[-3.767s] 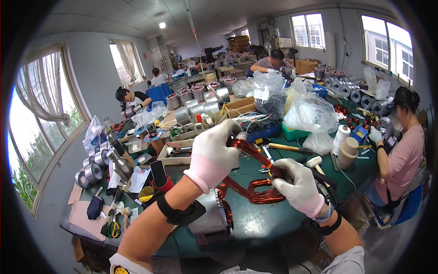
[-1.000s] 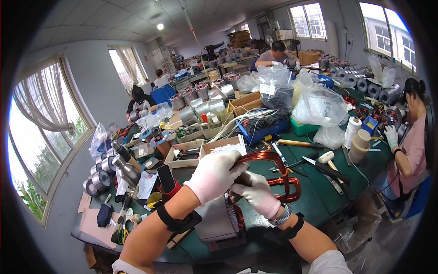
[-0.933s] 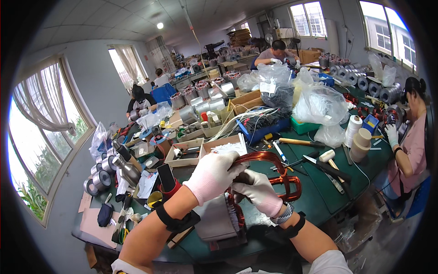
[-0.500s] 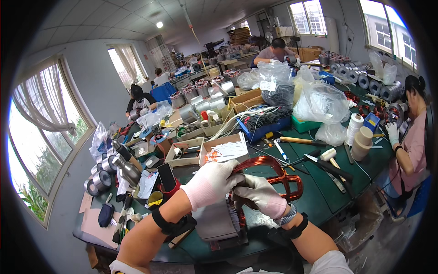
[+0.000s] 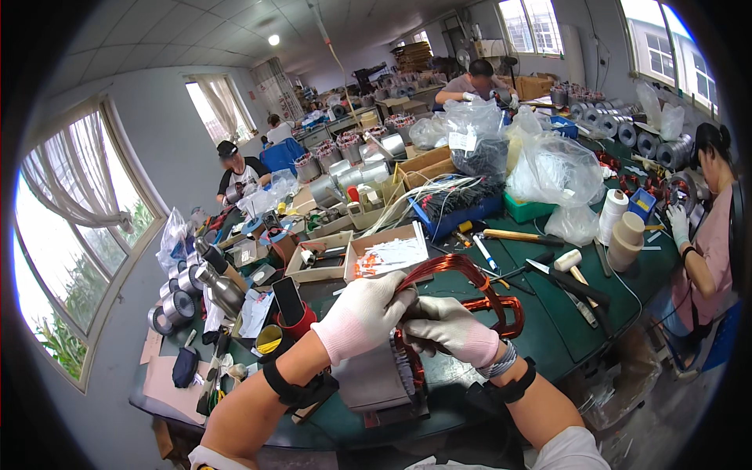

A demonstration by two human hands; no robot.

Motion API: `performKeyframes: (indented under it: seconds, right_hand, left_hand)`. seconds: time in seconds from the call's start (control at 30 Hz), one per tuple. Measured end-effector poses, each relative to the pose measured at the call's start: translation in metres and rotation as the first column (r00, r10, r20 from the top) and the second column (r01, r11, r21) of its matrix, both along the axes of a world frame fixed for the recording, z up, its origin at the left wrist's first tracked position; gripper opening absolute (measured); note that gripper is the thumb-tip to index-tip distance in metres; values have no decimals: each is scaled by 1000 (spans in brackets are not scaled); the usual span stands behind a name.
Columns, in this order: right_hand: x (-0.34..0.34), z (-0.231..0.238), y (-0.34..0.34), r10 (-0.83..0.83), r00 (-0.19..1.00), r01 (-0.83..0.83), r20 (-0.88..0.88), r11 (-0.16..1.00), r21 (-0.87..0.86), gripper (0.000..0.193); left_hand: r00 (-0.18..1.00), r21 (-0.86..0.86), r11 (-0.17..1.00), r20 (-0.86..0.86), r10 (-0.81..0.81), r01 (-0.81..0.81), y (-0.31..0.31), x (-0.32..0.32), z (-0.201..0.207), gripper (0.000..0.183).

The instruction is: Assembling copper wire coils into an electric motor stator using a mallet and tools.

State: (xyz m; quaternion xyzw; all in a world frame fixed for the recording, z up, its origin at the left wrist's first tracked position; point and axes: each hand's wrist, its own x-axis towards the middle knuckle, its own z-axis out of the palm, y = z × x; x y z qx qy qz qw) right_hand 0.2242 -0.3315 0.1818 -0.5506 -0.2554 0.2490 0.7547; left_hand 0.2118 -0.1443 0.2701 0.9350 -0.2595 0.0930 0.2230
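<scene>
stator (image 5: 364,380) on table (image 5: 548,341) | phone (image 5: 288,301) left of stator | mallet (image 5: 568,260) right of coil (image 5: 452,265)

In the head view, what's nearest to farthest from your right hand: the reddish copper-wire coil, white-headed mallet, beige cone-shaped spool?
1. Reddish copper-wire coil: right at the right hand.
2. White-headed mallet: to its right.
3. Beige cone-shaped spool: farther right, past the mallet.

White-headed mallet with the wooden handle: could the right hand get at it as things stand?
Probably not straight away: the white-gloved right hand is busy at the copper-coloured wire coils, whose loops also appear between it and the white-headed mallet.
</scene>
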Motion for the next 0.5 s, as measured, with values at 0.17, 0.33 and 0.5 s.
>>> performKeyframes:
  seconds: [0.17, 0.33, 0.5]
  right_hand:
    - [-1, 1, -3, 14, 1000, -15, -6, 997, -71, 20]
    - [2, -11, -1, 1, 1000, -1, -4, 997, -79, 19]
    - [-3, -17, -2, 26, 999, -27, -24, 999, -28, 18]
  left_hand:
    - [996, -21, 1000, -88, -24, 22, 2, -3, 0, 15]
    - [994, -95, 995, -97, -52, 42, 2, -3, -6, 15]
    - [937, -157, 988, -345, -59, 4, -1, -8, 8, 19]
